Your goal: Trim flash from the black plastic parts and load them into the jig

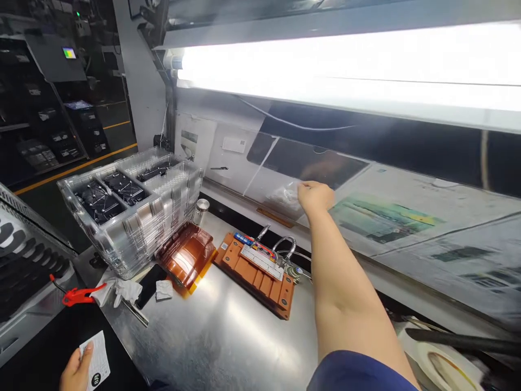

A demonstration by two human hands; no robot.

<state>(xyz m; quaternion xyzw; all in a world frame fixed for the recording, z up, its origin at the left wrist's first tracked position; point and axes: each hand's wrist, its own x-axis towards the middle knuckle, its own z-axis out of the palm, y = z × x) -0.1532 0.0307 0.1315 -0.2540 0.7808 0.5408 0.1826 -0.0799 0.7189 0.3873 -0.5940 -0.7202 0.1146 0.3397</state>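
Observation:
My left hand (75,372), low at the left edge of the bench, pinches a white printed card (97,363) with a black round mark on it. Stretched out toward the back panel, my right hand (316,196) is closed, its fingertips turned away from view. Crumpled clear plastic (285,195) shows right beside its fingers, but I cannot tell whether they grip it. Below that arm lies an orange-brown fixture block (254,277) with a white scale strip (262,263) and metal hoses. A glossy brown moulded part (185,255) rests to its left.
Stacked clear trays (142,228) with black parts stand at the back left. Near them are a red air gun (79,296), white gloves (127,290), a dark phone-like slab (150,285) and a small metal canister (201,210). Tape rolls (443,364) sit at right. A bright tube lamp (325,65) hangs above.

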